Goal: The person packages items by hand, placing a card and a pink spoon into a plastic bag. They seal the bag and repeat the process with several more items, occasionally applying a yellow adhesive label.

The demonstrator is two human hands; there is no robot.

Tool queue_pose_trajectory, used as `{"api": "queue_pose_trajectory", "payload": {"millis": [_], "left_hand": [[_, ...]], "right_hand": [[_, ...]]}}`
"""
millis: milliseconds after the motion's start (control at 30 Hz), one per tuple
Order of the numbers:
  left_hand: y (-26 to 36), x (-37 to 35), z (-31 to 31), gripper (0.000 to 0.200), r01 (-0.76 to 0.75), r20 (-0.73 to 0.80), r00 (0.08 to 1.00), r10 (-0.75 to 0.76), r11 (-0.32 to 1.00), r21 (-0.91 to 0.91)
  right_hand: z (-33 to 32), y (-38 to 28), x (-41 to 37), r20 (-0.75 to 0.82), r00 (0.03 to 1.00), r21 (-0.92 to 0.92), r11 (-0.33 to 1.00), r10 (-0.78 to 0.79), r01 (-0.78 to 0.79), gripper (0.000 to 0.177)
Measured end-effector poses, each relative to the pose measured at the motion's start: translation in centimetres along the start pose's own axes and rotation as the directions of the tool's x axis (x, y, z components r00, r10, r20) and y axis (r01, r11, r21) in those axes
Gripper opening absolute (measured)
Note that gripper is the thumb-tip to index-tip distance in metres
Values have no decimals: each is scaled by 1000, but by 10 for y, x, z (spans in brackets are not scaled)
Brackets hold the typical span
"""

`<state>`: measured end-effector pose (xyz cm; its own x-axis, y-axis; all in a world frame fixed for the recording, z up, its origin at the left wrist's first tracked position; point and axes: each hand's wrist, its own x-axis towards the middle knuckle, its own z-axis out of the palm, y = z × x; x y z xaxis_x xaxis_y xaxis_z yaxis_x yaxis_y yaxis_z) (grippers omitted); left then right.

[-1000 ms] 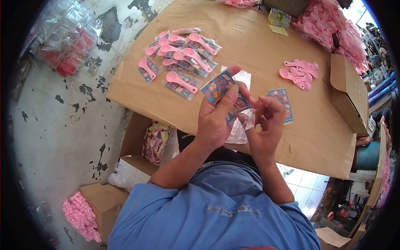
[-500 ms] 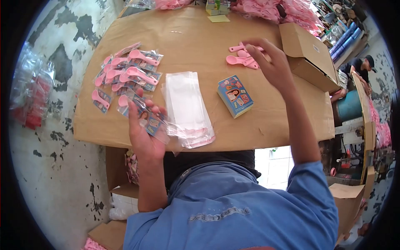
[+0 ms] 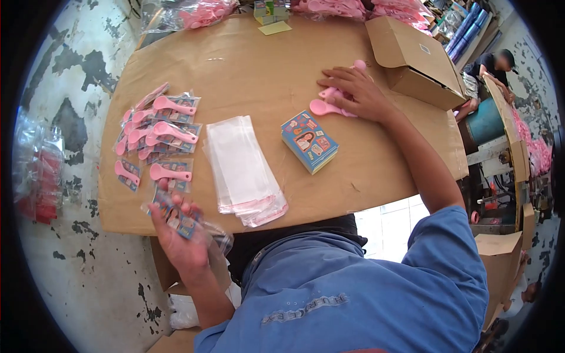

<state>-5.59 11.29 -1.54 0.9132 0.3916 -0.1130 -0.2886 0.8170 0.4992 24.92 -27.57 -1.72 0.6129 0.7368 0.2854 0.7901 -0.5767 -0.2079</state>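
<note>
My left hand, at the table's near left edge, is closed on a clear plastic bag with a blue printed card inside. Just beyond its fingertips lies a packet with a pink spoon. More bagged cards with pink spoons form a pile farther left. My right hand rests over loose pink measuring spoons, fingers stretched out and touching them; it partly hides the spoons. Between my hands are a stack of clear bags and a stack of blue cards.
A cardboard box stands at the table's right back. Bags of pink spoons and a small card stack line the far edge. At far right another person sits by a teal drum.
My right hand has come down onto the pink spoons. My left hand, still holding the bag and card, has drawn back toward me, uncovering a spoon packet on the table. The view has shifted.
</note>
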Motion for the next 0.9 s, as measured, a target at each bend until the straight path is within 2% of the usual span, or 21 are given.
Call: {"api": "queue_pose_trajectory", "payload": {"millis": [167,267,367,467,500,600,633,767,900], "left_hand": [[-7,-5,4,52,52,91,995,-48,998,-39],[-14,-1,9,53,57,108,993,-56,998,-14],[-22,7,19,53,19,100,995,-23,999,39],[-26,11,30,52,-33,82,996,27,996,77],[-26,11,30,51,-34,89,996,28,997,63],[-24,12,28,49,-38,97,995,35,999,28],[-25,12,26,49,-36,91,995,34,999,24],[-25,14,6,50,-30,-28,999,29,998,-47],[-35,12,5,51,-37,25,999,38,999,-28]], "right_hand": [[-21,-5,-49,88,995,-10,999,-37,38,57],[-38,-11,-60,-158,987,169,986,27,0,46],[-62,-26,-68,-91,987,20,991,134,-133,27],[-65,-64,-79,-45,984,121,979,170,-164,11],[-69,-76,-84,79,979,107,975,185,-193,14],[-63,-95,-98,101,980,21,985,169,-172,22],[-62,-95,-101,77,992,-28,995,97,-95,29],[-35,-93,-108,-67,975,1,977,214,-214,26],[-35,-101,-98,-124,969,29,977,215,-213,22]]}}
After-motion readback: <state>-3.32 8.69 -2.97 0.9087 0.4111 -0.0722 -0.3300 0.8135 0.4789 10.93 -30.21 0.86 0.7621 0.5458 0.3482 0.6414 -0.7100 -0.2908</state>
